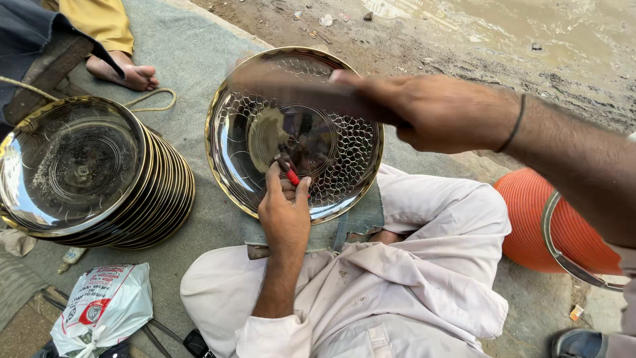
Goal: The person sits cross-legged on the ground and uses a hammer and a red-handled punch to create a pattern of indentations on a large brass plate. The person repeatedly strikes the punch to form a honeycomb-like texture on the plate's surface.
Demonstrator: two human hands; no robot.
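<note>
I am chasing a honeycomb pattern into the round brass-rimmed tray [295, 132] propped against my knee on the grey mat [192, 53]; my left hand [285, 215] pinches a red-handled punch [292, 176] on its face; my right hand [440, 113] grips a blurred hammer [298, 93] above; the next strike needs the punch seated on an unmarked cell; 1 stack of finished trays [93, 172] lies left.

Left hand [285, 205] pinched shut; right hand [430, 109] raised, fisted.
</note>
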